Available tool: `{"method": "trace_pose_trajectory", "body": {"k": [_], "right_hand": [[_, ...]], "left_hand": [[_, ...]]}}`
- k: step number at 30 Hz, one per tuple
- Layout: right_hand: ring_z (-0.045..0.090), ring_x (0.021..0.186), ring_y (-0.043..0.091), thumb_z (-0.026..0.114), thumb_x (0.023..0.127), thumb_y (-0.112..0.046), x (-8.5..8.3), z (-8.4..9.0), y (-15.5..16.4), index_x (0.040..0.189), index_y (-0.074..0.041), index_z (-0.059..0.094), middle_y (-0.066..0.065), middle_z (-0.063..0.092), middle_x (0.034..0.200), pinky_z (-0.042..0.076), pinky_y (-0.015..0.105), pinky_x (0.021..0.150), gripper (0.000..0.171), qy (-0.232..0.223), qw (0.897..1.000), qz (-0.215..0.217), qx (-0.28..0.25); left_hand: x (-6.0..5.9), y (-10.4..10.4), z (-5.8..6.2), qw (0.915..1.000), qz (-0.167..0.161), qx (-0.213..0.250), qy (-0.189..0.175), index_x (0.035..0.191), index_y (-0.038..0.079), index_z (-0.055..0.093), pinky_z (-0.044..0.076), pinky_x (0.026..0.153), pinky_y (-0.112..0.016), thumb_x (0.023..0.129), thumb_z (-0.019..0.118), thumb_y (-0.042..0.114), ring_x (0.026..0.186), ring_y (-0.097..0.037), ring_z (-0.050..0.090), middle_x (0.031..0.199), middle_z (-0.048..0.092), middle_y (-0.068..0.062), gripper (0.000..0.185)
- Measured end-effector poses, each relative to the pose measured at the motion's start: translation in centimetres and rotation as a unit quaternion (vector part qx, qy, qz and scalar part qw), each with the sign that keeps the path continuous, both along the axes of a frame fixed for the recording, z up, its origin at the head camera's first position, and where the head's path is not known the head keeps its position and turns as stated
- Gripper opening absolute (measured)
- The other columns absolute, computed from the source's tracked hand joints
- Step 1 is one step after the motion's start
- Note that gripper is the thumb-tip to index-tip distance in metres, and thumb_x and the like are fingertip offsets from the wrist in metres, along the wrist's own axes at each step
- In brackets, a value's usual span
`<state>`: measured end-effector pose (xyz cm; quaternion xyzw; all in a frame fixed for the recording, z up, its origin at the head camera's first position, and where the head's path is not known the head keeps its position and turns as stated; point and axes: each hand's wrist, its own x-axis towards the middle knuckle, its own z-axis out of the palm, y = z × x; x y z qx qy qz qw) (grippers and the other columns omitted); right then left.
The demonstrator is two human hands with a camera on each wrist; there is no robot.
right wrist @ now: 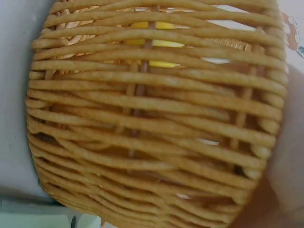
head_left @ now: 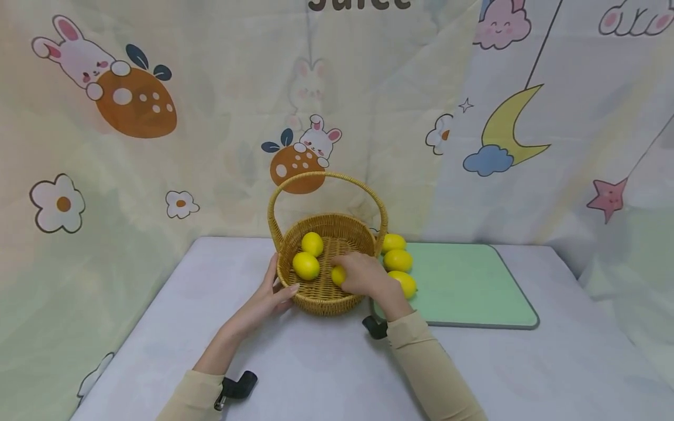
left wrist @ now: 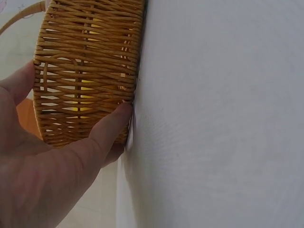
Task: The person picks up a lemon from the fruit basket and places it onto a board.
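In the head view, the right fingers reach down into the basket and bend around one lemon. They look mostly closed on it, though their tips are hidden. That lemon is just under them, touching them. Two more lemons sit to its left, and three lemons sit outside, at the left end of the green board. The left fingers hold the basket's side on the desk. The step looks like moving lemons, but I can't tell if in or out. Going in, the right fingers should let go gently; coming out, they should hold tight and lift past the handle.

In the left wrist view, the left fingers are part open, gripping the basket from top edge to bottom.

In the right wrist view, yellow bits show through the basket's side. The right fingers are hidden, so I can't tell their hold there.
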<state>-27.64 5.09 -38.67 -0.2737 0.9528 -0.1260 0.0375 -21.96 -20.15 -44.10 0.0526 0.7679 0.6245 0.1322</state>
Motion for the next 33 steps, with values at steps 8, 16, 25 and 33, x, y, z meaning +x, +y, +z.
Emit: {"method": "trace_pose_trajectory", "body": {"k": [8, 16, 25, 33], "right_hand": [[0.058, 0.101, 0.017, 0.063, 0.079, -0.003, -0.1, 1.0, 1.1, 0.135, -0.02, 0.062, -0.002, 0.066, 0.131, 0.05, 0.031, 0.073, 0.059, -0.005, 0.998, 0.031, -0.045], [0.056, 0.123, 0.019, 0.066, 0.077, 0.0, 1.2, 3.6, 2.8, 0.134, -0.022, 0.063, -0.004, 0.062, 0.136, 0.051, 0.039, 0.101, 0.061, -0.011, 0.995, 0.021, -0.097], [0.054, 0.113, 0.021, 0.065, 0.077, 0.001, 2.6, 6.5, 6.0, 0.132, -0.022, 0.062, -0.003, 0.061, 0.133, 0.05, 0.041, 0.097, 0.059, -0.034, 0.988, 0.001, -0.152], [0.055, 0.107, 0.025, 0.063, 0.076, 0.005, 3.2, 8.3, 9.5, 0.133, -0.017, 0.062, 0.002, 0.062, 0.13, 0.052, 0.041, 0.091, 0.061, -0.032, 0.98, -0.017, -0.197]], "left_hand": [[0.0, 0.1, 0.0, 0.9999, -0.007, 0.009, 0.004, 0.152, 0.046, -0.022, 0.041, 0.115, -0.045, 0.098, 0.06, 0.041, 0.156, -0.029, 0.006, 0.166, -0.021, 0.003, 0.099], [0.0, 0.0, -0.1, 1.0, -0.004, 0.004, 0.001, 0.152, 0.046, -0.022, 0.04, 0.115, -0.045, 0.099, 0.06, 0.041, 0.156, -0.031, 0.003, 0.165, -0.022, 0.003, 0.098], [0.2, 0.1, -0.1, 1.0, -0.007, 0.001, 0.002, 0.152, 0.047, -0.022, 0.04, 0.115, -0.044, 0.1, 0.058, 0.039, 0.156, -0.03, 0.003, 0.166, -0.022, 0.003, 0.096], [0.2, 0.1, 0.1, 0.9999, -0.009, 0.009, 0.003, 0.152, 0.048, -0.022, 0.04, 0.115, -0.043, 0.1, 0.058, 0.038, 0.156, -0.03, 0.004, 0.166, -0.022, 0.003, 0.095]]}}
